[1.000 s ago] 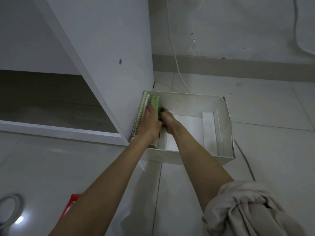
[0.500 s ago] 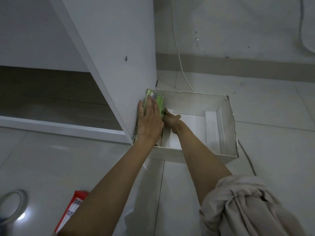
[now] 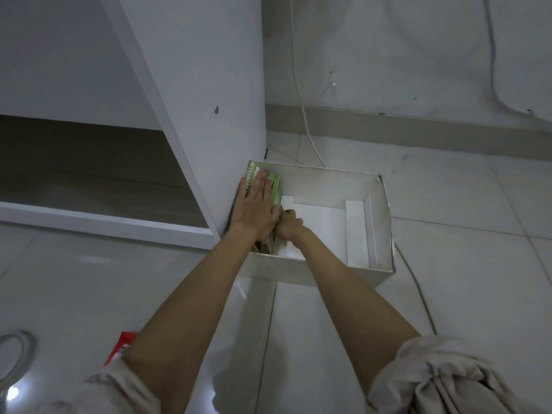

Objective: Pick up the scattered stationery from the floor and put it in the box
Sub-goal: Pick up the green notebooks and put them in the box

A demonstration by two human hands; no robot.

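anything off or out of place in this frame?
Yes: a red packet lies on the floor tiles beside the left arm, well short of the white box. The box's far right corner looks torn.

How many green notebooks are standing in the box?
2: a spiral-bound green notebook against the box left wall under the left hand, another beside it. More may be hidden.

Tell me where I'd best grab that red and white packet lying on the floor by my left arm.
Probably its near long edge, coming from above and from the left. The red and white packet lies flat on the glossy floor tile, so a pinch under one edge likely suits it better than a top grasp. Your left forearm hides its right part.
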